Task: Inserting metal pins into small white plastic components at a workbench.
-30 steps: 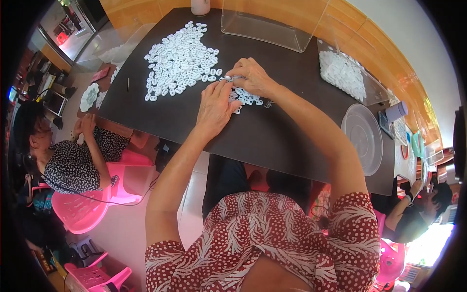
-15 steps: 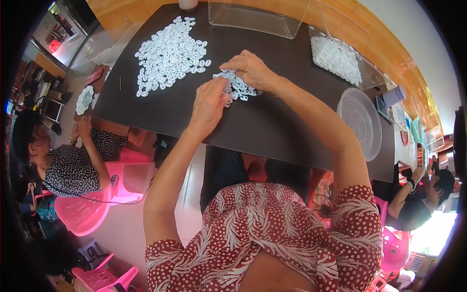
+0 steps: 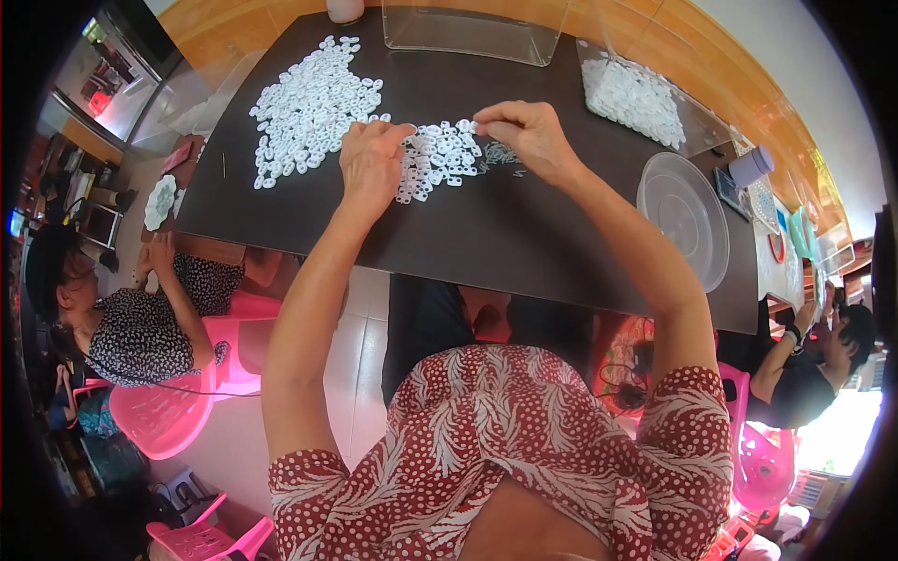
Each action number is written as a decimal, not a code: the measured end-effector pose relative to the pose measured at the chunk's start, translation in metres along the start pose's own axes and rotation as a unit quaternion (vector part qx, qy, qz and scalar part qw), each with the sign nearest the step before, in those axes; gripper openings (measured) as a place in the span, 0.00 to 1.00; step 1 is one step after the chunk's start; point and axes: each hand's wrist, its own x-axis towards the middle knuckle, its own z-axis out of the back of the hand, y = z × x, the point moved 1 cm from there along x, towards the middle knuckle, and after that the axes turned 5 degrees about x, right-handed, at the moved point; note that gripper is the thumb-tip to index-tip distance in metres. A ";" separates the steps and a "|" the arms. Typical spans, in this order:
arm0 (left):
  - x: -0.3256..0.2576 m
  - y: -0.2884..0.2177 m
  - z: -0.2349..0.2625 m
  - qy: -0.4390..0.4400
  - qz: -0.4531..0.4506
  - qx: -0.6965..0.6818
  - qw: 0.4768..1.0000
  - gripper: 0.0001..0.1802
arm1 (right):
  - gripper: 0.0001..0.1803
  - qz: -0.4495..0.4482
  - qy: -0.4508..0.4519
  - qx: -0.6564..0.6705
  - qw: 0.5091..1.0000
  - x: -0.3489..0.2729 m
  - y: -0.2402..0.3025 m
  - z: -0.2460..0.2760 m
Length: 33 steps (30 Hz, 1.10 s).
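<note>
Small white oval plastic pieces with holes [image 3: 438,159] lie in a loose cluster on the dark table [image 3: 449,238]. At the cluster's left edge is my left hand [image 3: 372,164], its thumb and index finger pinched together with a bit of white at the tips. My right hand [image 3: 528,138] is over the cluster's right side, fingertips closed in a pinch; whatever they hold is too small to make out. Under its fingers lies a little heap of thin grey bits [image 3: 501,154], perhaps metal. A far larger spread of white pieces [image 3: 313,107] covers the table's left side.
Along the back stand a clear plastic bin [image 3: 468,49] and a tilted clear container with whitish pieces [image 3: 631,98]. A round clear lid [image 3: 687,220] lies at right, near a purple-capped container [image 3: 751,166]. People sit to the left [image 3: 140,323] and right [image 3: 795,374].
My hands, close together over the small pile before, have moved apart. The white cluster shows wider between them, and the grey bits beside it are now uncovered. The view has shifted slightly.
</note>
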 end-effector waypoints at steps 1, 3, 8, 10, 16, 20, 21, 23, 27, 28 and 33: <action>0.003 -0.001 -0.002 0.013 -0.012 0.014 1.000 0.13 | 0.10 -0.020 0.002 0.013 1.000 -0.006 0.003 0.003; 0.008 -0.002 -0.004 0.027 -0.025 0.027 0.999 0.12 | 0.10 -0.040 0.002 0.025 0.999 -0.016 0.005 0.006; 0.011 0.004 -0.011 0.084 -0.005 0.057 0.995 0.06 | 0.09 -0.018 -0.036 0.071 0.997 -0.032 0.006 0.008; 0.011 0.006 -0.013 0.078 -0.014 0.053 0.995 0.06 | 0.09 -0.017 -0.039 0.076 0.996 -0.034 0.003 0.008; 0.015 -0.003 -0.008 0.130 0.026 0.024 0.991 0.06 | 0.09 -0.028 -0.039 0.081 0.996 -0.036 0.001 0.005; 0.013 0.005 -0.010 0.111 0.029 0.025 0.993 0.08 | 0.09 -0.037 -0.035 0.100 0.994 -0.037 0.001 0.003; 0.012 0.005 -0.008 0.083 0.023 0.017 0.996 0.08 | 0.09 -0.040 -0.035 0.100 0.994 -0.039 0.000 0.004; 0.008 0.009 0.000 0.057 0.020 0.017 0.998 0.08 | 0.09 -0.020 -0.046 0.094 0.994 -0.043 0.000 0.008; -0.012 0.007 0.027 0.061 0.050 0.025 0.997 0.04 | 0.08 -0.036 -0.049 0.084 0.995 -0.056 0.001 0.014; -0.018 0.007 0.032 0.074 0.066 0.031 0.995 0.03 | 0.08 -0.048 -0.036 0.045 0.997 -0.059 0.000 0.015; -0.037 -0.014 0.036 0.092 0.061 0.074 0.991 0.05 | 0.08 -0.059 -0.018 0.006 0.998 -0.067 -0.002 0.011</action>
